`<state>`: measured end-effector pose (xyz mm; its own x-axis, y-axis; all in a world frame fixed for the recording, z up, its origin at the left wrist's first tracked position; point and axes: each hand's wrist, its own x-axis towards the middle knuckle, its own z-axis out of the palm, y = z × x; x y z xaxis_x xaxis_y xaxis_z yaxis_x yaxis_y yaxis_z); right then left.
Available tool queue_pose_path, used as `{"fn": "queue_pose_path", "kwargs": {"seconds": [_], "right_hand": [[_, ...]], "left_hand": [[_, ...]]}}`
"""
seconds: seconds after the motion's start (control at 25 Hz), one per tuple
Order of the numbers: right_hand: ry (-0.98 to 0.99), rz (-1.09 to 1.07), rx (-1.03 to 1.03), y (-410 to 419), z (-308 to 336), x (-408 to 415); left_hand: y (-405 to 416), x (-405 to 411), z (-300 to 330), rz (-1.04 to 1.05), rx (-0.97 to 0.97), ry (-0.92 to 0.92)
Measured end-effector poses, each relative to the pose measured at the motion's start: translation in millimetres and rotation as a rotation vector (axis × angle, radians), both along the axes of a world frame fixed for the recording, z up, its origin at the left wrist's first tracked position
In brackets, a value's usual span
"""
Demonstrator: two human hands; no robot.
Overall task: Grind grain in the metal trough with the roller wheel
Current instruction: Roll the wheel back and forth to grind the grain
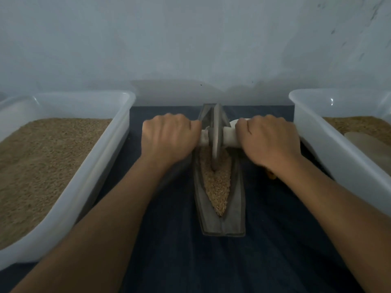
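Gripping the axle [227, 137] in both fists, left hand [167, 137] and right hand [267, 140] flank the wheel [216, 132] to keep it upright in the trough [237, 208]. Grain [218, 187] lies under and before it. Both bins [88, 166] [330, 149] stand close by, so I judge there is little side room; the stroke runs lengthwise.

Narrow grey metal trough [222, 220] of brown grain [218, 187] centred on dark blue cloth-covered surface [211, 261], grey roller wheel [216, 136] standing in it, white plastic grain tub on the left [101, 166], white plastic grain tub on the right [330, 153].
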<state>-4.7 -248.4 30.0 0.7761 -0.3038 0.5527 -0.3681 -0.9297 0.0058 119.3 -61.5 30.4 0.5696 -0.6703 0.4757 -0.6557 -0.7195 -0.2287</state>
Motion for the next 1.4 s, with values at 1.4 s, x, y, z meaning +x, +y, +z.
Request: {"fn": "queue_pose_path", "kwargs": {"seconds": [1.4], "right_hand": [[-0.050, 0.046, -0.059, 22.1, 0.3, -23.5]], "left_hand": [[26.8, -31.1, -18.4, -0.053, -0.002, -0.046]]}}
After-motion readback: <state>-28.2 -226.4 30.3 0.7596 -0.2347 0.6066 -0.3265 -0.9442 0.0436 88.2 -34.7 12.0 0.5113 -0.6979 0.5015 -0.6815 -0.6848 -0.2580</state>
